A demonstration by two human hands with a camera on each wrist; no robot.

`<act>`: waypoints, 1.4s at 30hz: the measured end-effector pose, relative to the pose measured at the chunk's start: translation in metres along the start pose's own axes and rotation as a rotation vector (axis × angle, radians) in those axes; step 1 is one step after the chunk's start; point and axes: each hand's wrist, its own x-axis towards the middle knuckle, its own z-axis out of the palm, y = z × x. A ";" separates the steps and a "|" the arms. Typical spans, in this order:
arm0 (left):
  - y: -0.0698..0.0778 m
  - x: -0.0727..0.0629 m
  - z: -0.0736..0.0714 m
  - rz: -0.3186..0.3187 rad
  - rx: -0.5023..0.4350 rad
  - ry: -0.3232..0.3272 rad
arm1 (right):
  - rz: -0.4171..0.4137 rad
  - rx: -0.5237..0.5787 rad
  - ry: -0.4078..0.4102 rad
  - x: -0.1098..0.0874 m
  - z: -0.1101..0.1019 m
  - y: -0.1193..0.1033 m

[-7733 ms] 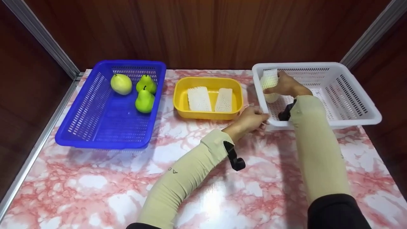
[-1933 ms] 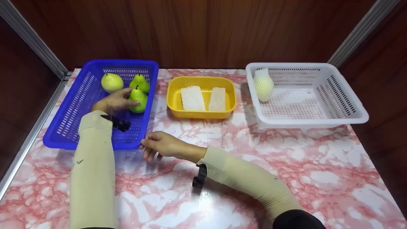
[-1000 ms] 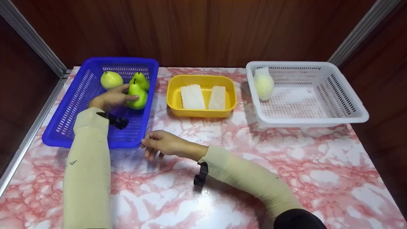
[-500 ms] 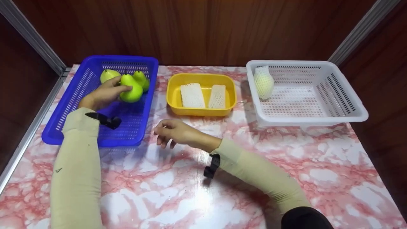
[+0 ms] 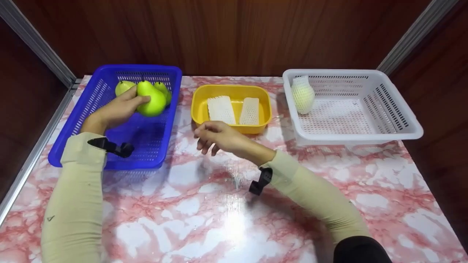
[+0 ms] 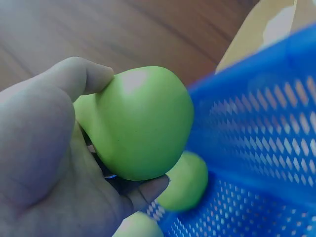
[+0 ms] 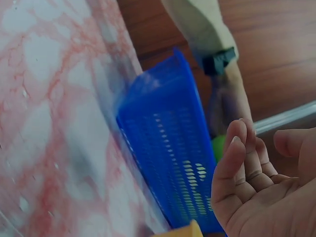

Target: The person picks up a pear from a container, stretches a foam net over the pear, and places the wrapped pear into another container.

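Observation:
My left hand (image 5: 119, 109) grips a green pear (image 5: 151, 99) and holds it raised over the blue basket (image 5: 139, 164). In the left wrist view the thumb lies along the near side of this pear (image 6: 143, 123) and the fingers pass beneath it. Behind it in the basket sit a second green pear (image 5: 167, 95) and a yellowish pear (image 5: 123, 87), both partly hidden. With loosely bent fingers and nothing in them, my right hand (image 5: 223, 137) hovers by the front rim of the yellow tub (image 5: 265, 128). Two white foam net sleeves (image 5: 222, 109) lie in that tub.
At the right stands a white basket (image 5: 365, 137), with a net-wrapped pear (image 5: 302, 95) against its left wall. A wooden panel (image 5: 234, 36) closes off the back of the marbled table (image 5: 175, 212).
The left hand has lifted the green pear off the basket's floor. My right hand has left the blue basket's corner and moved right to the yellow tub. Earlier, the right hand held the wrapped pear.

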 end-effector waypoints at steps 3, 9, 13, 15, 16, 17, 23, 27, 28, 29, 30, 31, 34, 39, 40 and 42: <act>0.011 -0.007 0.007 0.039 0.019 -0.012 | -0.043 0.004 0.036 -0.005 -0.007 -0.004; 0.035 -0.020 0.028 0.134 0.053 -0.049 | -0.190 -0.063 0.132 -0.016 -0.016 -0.011; 0.049 -0.028 0.046 0.165 0.062 -0.129 | -0.278 -0.170 0.183 -0.025 -0.017 -0.015; 0.056 -0.032 0.056 0.187 0.081 -0.163 | -0.305 -0.215 0.198 -0.030 -0.017 -0.015; 0.058 -0.033 0.062 0.199 0.095 -0.173 | -0.317 -0.234 0.205 -0.033 -0.017 -0.016; 0.061 -0.034 0.068 0.211 0.108 -0.179 | -0.329 -0.249 0.213 -0.036 -0.017 -0.016; 0.072 -0.040 0.105 0.257 0.136 -0.112 | -0.374 -0.304 0.222 -0.056 -0.020 -0.015; 0.076 -0.047 0.128 0.260 0.115 0.013 | -0.389 -0.375 0.210 -0.069 -0.021 -0.011; 0.077 -0.049 0.133 0.255 0.104 0.039 | -0.397 -0.398 0.209 -0.071 -0.021 -0.010; 0.077 -0.050 0.139 0.246 0.091 0.061 | -0.405 -0.426 0.210 -0.074 -0.021 -0.009; 0.078 -0.051 0.144 0.237 0.076 0.075 | -0.411 -0.439 0.206 -0.076 -0.021 -0.008; 0.079 -0.052 0.149 0.229 0.058 0.086 | -0.419 -0.452 0.203 -0.078 -0.020 -0.006; 0.080 -0.056 0.164 0.225 0.029 0.105 | -0.426 -0.490 0.207 -0.083 -0.019 -0.002; 0.078 -0.060 0.182 0.281 0.026 0.122 | -0.416 -0.481 0.218 -0.089 -0.020 0.006; 0.078 -0.060 0.184 0.296 0.021 0.115 | -0.415 -0.469 0.216 -0.090 -0.021 0.007; 0.077 -0.060 0.188 0.323 0.019 0.088 | -0.411 -0.459 0.217 -0.093 -0.023 0.010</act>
